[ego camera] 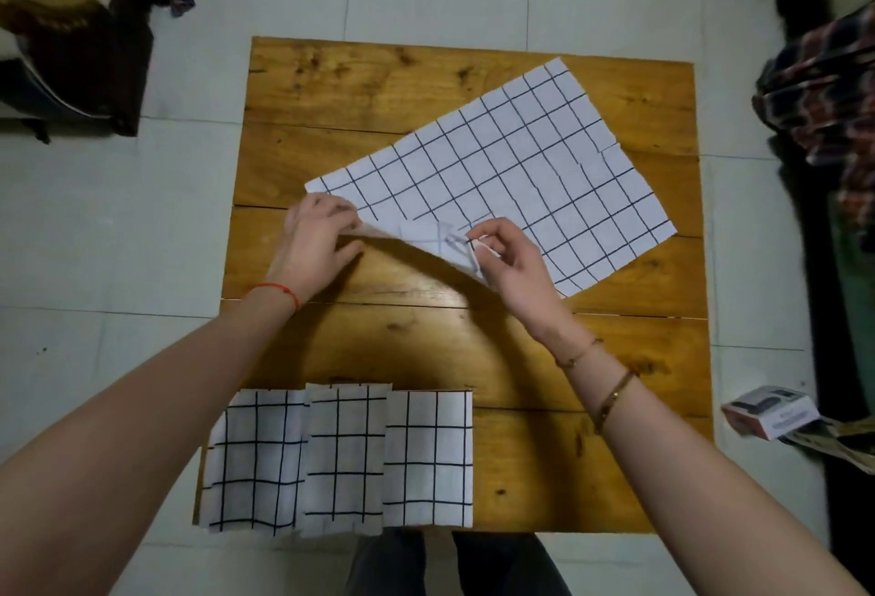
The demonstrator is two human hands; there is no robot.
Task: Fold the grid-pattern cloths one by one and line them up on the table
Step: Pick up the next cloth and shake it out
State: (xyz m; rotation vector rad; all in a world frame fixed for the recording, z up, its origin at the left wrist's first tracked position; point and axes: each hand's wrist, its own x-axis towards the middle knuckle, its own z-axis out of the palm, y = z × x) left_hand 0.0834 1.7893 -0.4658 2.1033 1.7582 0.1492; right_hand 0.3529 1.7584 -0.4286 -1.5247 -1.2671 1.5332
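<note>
A large white cloth with a black grid (511, 169) lies spread at an angle on the wooden table (592, 453). Its near edge is lifted off the wood. My left hand (317, 245) pinches the near left corner of that edge. My right hand (506, 259) pinches the same edge further right, where the fabric is bunched and curled up. Three folded grid cloths lie side by side along the table's near left edge: one at the left (253, 460), one in the middle (343, 458), one at the right (428, 456). They touch or slightly overlap.
The table stands on a pale tiled floor (118, 240). A dark bag with plaid fabric (85, 27) sits at the far left. Plaid clothing (824, 103) lies at the right, and a small box (769, 411) lies on the floor near the table's right side.
</note>
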